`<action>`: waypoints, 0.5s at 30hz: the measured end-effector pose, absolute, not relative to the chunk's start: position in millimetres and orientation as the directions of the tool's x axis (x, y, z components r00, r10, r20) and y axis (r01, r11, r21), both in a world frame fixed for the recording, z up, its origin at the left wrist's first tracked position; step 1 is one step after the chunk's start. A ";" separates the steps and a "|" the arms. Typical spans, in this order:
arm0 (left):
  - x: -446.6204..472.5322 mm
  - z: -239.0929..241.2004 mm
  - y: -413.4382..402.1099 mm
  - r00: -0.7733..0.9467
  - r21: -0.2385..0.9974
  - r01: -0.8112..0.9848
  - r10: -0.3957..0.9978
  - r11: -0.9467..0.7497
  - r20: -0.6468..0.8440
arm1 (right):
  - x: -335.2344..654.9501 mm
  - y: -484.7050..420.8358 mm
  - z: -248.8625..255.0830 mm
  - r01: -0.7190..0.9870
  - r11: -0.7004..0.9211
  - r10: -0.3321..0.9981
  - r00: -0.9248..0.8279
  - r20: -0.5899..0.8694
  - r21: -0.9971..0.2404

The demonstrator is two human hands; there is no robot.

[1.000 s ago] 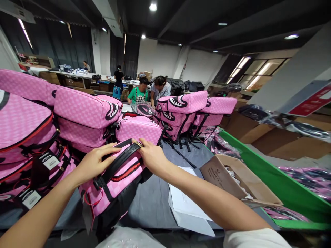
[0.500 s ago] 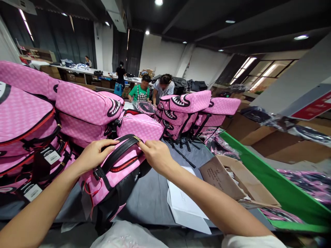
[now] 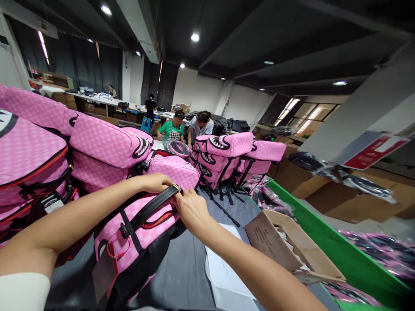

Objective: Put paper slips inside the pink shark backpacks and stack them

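Note:
A pink checkered backpack (image 3: 136, 242) with black trim and a red zip line lies on the grey table in front of me. A black strap (image 3: 152, 207) with a gold buckle (image 3: 177, 187) runs over its top. My right hand (image 3: 191, 209) pinches the strap's end at the buckle. My left hand (image 3: 154, 182) reaches over the bag's far end, fingers curled down near the same buckle; what it grips is hidden. A hang tag (image 3: 103, 271) dangles at the bag's near end.
Stacks of pink shark-mouth backpacks stand at left (image 3: 103, 149) and farther back (image 3: 223, 155). An open cardboard box (image 3: 285, 242) and white sheets (image 3: 223, 276) lie at right beside a green board (image 3: 327, 246). Two people (image 3: 186, 125) work at the table's far end.
My left hand slid from the strap's middle up to the far end of the bag by the buckle. The right hand stayed at the buckle. The view tilted upward.

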State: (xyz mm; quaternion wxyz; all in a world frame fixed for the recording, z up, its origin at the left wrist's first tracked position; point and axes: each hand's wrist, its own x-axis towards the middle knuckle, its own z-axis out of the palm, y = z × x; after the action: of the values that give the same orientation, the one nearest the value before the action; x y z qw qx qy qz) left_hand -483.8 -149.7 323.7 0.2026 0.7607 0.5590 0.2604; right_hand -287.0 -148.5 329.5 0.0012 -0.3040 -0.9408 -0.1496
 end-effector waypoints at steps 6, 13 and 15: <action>-469.8 309.4 -141.8 0.277 0.573 0.731 0.929 -0.371 0.247 | -275.6 -152.6 328.8 0.640 0.735 0.640 -0.764 0.084 0.224; -465.5 313.4 -160.7 0.163 0.487 0.809 0.922 -0.329 0.351 | -277.4 -158.5 322.2 0.653 0.719 0.638 -0.756 0.145 0.240; -463.7 316.2 -169.0 0.116 0.535 0.792 0.932 -0.296 0.345 | -280.0 -159.9 324.3 0.663 0.710 0.648 -0.747 0.146 0.239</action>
State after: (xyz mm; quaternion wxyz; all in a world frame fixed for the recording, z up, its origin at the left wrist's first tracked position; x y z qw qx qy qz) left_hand -463.7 -169.0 316.2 0.1095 0.7389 0.5830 0.3196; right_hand -280.0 -159.9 324.3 0.0256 -0.3546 -0.9242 -0.1394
